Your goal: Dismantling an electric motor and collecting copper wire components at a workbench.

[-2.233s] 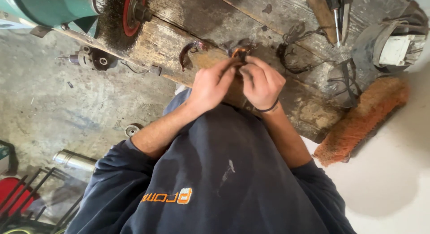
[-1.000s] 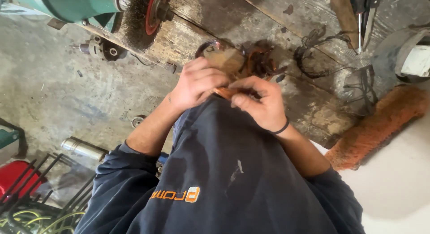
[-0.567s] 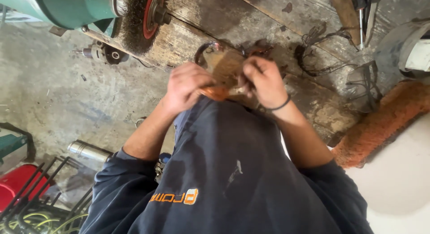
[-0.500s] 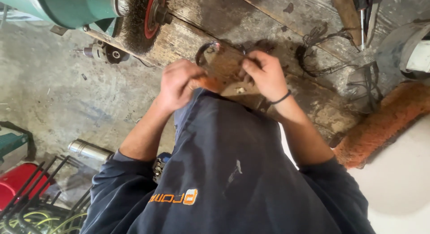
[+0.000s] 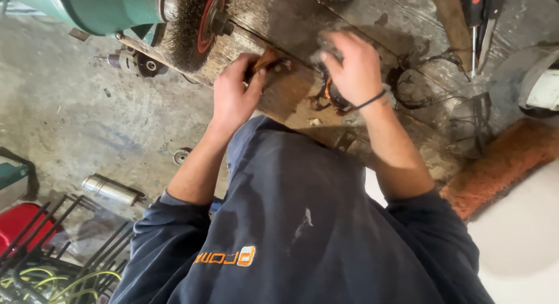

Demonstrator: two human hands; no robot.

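While a dark navy sweatshirt [image 5: 303,234] fills the lower middle of the frame, with a small orange and white printed logo [image 5: 226,257] low on its left side, a worn wooden workbench [image 5: 372,24] runs across the top and slopes down toward the right. At the upper left a green bench grinder [image 5: 99,7] carries a bristly wire wheel [image 5: 189,24] with a red hub. Grey concrete floor [image 5: 87,123] takes the left side; on it lie a silvery metal cylinder [image 5: 110,189] at lower left, and a red object [image 5: 20,228] behind black rods in the bottom left corner. A long orange-brown fuzzy roll [image 5: 501,164] lies at the right, below the bench edge, and a pale round casing [image 5: 538,82] sits at the right edge. Tangled dark wire [image 5: 416,82] lies on the bench right of centre, and a red-handled tool [image 5: 474,13] rests at the top right.

Near top centre, the left hand [image 5: 233,97] is closed around a small orange-brown piece [image 5: 265,60], fingers curled over its lower end at the bench's front edge. Apart from it, the right hand [image 5: 349,68], a black band on its wrist, presses down with bent fingers over a dark coil with copper-coloured windings [image 5: 332,94] lying on the bench; whether it truly grips it I cannot tell
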